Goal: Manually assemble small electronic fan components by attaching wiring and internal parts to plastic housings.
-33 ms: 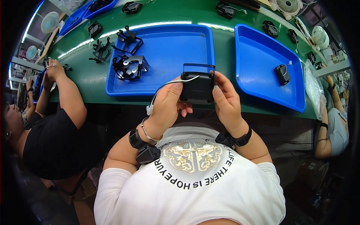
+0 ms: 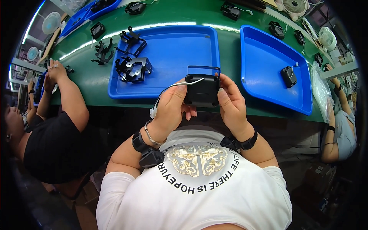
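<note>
Both my hands hold a square black plastic housing [image 2: 201,93] at the near edge of the blue tray. My left hand [image 2: 173,100] grips its left side, thumb along the edge. Around the right side closes my right hand [image 2: 232,100], its thumb on the near face. A thin bracket frame [image 2: 203,70] stands up from the housing's far edge. From the housing a white cable [image 2: 172,85] runs left over my left hand, its white connector [image 2: 153,112] hanging by the wrist. Fingers behind the housing are partly hidden.
The blue tray [image 2: 172,84] has black metal brackets [image 2: 133,69] at its left. More brackets [image 2: 102,52] lie beside it on the green table [image 2: 172,15]. Another blue tray [image 2: 264,86] at right holds a black unit [image 2: 288,76]. Co-workers sit left [image 2: 57,142] and right [image 2: 341,134].
</note>
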The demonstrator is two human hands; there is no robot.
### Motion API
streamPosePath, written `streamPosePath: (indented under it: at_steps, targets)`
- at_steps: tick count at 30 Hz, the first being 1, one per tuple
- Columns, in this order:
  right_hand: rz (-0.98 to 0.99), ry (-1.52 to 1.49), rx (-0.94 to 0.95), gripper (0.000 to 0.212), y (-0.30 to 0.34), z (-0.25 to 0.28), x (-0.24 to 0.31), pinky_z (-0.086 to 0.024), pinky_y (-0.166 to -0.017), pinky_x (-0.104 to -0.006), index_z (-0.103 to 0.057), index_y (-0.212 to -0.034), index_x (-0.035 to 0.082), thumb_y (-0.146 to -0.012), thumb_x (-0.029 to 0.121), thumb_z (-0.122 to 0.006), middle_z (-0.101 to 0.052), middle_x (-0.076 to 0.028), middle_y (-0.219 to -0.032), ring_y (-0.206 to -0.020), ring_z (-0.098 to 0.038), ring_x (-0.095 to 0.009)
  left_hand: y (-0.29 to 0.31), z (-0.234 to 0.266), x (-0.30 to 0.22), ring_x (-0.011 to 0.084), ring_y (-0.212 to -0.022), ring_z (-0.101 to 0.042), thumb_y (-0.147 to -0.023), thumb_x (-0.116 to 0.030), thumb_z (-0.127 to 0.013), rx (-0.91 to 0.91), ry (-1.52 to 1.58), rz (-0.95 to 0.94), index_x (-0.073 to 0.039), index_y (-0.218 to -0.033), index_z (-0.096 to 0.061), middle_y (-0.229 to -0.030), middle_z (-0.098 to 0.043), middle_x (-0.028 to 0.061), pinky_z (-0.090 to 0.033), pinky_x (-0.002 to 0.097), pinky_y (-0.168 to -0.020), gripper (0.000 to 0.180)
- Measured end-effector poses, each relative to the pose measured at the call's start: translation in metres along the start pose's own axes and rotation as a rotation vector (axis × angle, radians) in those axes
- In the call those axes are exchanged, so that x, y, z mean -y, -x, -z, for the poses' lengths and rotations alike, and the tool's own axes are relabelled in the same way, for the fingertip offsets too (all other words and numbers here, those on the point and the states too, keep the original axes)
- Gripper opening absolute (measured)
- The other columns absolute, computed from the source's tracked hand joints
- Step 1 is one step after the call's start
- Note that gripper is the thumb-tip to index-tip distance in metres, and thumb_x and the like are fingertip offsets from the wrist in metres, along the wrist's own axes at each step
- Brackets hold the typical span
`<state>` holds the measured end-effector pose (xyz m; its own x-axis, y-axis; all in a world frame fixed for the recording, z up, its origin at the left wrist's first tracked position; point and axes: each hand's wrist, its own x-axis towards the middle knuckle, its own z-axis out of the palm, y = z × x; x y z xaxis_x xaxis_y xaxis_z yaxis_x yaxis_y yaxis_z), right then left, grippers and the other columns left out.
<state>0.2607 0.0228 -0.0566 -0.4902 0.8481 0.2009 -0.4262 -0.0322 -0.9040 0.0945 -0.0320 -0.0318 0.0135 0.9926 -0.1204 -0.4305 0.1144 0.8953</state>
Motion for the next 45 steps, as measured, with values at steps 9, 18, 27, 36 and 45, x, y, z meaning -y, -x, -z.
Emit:
streamPosePath:
  at_steps: [9,18,27,36,45]
  targets:
    - [-0.007,0.041,-0.002,0.043,0.003,-0.002,0.003,-0.033,-0.095,-0.0261,-0.033,-0.131,-0.003,-0.093,0.012,-0.045,-0.045,-0.010,-0.123,-0.112,-0.044,-0.014,0.004,-0.004,-0.005,0.0087,-0.054,-0.051,-0.097,-0.030,-0.035,-0.014,0.036,0.016,0.000,-0.124,-0.043,-0.079,-0.058,0.0050,-0.039,0.0175,-0.045,0.041]
    - [-0.090,0.097,0.100,0.043,-0.006,-0.010,0.031,-0.034,-0.095,-0.0260,-0.030,-0.131,-0.002,-0.093,0.013,-0.044,-0.048,-0.009,-0.118,-0.110,-0.044,-0.013,-0.001,0.005,-0.014,0.0083,-0.052,-0.051,-0.096,-0.029,-0.036,0.052,-0.040,-0.050,0.000,-0.125,-0.042,-0.080,-0.058,0.0047,-0.037,0.0170,-0.042,0.041]
    - [-0.151,0.150,0.177,0.043,-0.044,-0.024,0.052,-0.037,-0.092,-0.0256,-0.031,-0.131,-0.001,-0.093,0.014,-0.046,-0.048,-0.008,-0.116,-0.106,-0.046,-0.012,-0.008,0.012,-0.032,0.0088,-0.053,-0.053,-0.096,-0.031,-0.036,-0.002,0.059,-0.170,-0.001,-0.125,-0.042,-0.083,-0.060,0.0055,-0.039,0.0169,-0.042,0.043]
    - [-0.166,0.193,0.223,0.042,-0.061,-0.050,0.036,-0.044,-0.082,-0.0253,-0.034,-0.128,-0.001,-0.092,0.014,-0.049,-0.051,-0.007,-0.109,-0.098,-0.050,-0.011,-0.002,0.046,-0.039,0.0082,-0.056,-0.053,-0.096,-0.028,-0.039,-0.045,0.143,-0.173,-0.001,-0.126,-0.042,-0.086,-0.060,0.0060,-0.041,0.0167,-0.044,0.041]
    - [-0.306,0.247,0.281,0.037,-0.080,-0.051,0.039,-0.050,-0.065,-0.0238,-0.041,-0.121,-0.001,-0.090,0.015,-0.052,-0.053,-0.008,-0.102,-0.083,-0.056,-0.011,-0.003,0.050,-0.039,0.0047,-0.057,-0.050,-0.095,-0.027,-0.041,-0.100,0.082,-0.201,-0.002,-0.129,-0.042,-0.088,-0.059,0.0030,-0.040,0.0153,-0.046,0.041]
